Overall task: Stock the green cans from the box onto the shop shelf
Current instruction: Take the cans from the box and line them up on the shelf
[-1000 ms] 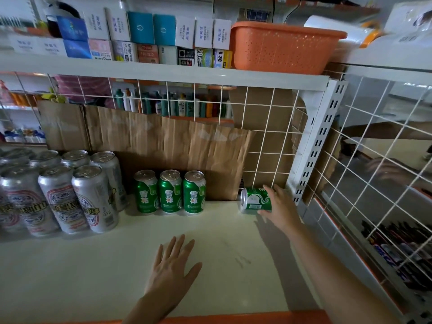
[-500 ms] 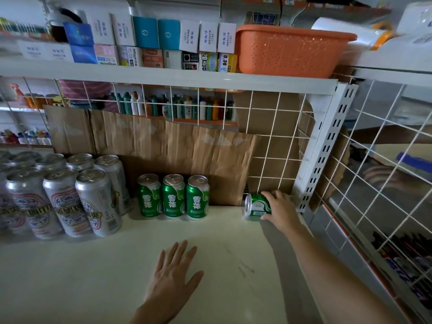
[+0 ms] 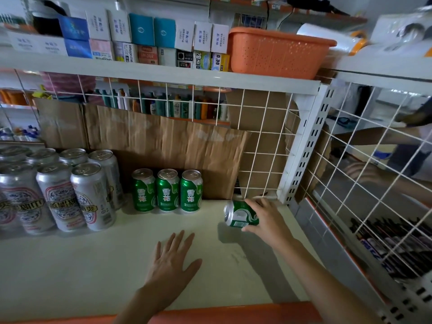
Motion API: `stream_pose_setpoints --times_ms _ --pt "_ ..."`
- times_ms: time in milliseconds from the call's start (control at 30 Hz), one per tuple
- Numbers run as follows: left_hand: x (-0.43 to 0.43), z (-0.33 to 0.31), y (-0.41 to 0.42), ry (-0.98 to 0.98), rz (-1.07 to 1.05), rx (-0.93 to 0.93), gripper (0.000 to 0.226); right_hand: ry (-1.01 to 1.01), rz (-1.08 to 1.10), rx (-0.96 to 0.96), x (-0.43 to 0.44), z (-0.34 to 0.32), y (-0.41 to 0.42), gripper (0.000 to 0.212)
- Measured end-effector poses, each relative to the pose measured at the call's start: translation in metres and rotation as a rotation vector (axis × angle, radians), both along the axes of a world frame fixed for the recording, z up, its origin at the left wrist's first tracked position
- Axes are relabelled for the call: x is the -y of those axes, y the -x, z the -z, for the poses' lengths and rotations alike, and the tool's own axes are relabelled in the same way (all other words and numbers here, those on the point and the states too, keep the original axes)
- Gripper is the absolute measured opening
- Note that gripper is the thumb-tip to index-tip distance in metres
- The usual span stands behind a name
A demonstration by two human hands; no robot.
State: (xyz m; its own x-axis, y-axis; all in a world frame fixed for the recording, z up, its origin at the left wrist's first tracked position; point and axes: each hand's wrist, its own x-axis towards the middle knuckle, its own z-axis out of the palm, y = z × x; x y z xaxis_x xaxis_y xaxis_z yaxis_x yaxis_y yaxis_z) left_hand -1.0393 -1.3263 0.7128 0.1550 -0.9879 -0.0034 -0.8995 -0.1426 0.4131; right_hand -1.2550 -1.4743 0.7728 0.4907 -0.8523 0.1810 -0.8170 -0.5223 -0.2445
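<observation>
Three green cans (image 3: 167, 190) stand upright in a row at the back of the white shelf (image 3: 93, 265), against brown cardboard. A fourth green can (image 3: 239, 214) is tilted on its side, lid pointing left, just above the shelf near the back right corner. My right hand (image 3: 268, 218) grips this can from the right. My left hand (image 3: 173, 260) rests flat on the shelf, fingers spread, in front of the row. The box is not in view.
Tall silver cans (image 3: 70, 192) fill the shelf's left side. A white wire grid (image 3: 257, 146) backs the shelf and a slotted upright (image 3: 304, 148) closes the right corner. An orange basket (image 3: 275, 52) and small boxes sit on the shelf above.
My right hand has closed round the lying can and drawn it forward and left, away from the back corner. My left hand has stayed flat on the shelf.
</observation>
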Motion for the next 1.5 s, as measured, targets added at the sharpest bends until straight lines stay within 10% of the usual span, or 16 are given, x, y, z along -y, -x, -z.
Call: stream_pose_setpoints --times_ms 733,1067,1333,1500 --pt "-0.004 -0.041 0.006 0.294 0.241 -0.602 0.069 0.11 -0.18 0.076 -0.106 -0.007 -0.029 0.075" --pt "-0.018 -0.036 0.007 0.381 0.202 -0.703 0.071 -0.394 -0.052 0.748 -0.117 0.003 -0.014 0.108" --pt "-0.029 -0.036 0.019 0.364 0.21 -0.817 0.072 -0.675 0.124 1.179 -0.124 0.012 -0.019 0.047" --pt "-0.033 -0.037 0.022 0.364 0.232 -0.822 0.07 -0.616 0.093 1.228 -0.12 0.008 -0.018 0.07"
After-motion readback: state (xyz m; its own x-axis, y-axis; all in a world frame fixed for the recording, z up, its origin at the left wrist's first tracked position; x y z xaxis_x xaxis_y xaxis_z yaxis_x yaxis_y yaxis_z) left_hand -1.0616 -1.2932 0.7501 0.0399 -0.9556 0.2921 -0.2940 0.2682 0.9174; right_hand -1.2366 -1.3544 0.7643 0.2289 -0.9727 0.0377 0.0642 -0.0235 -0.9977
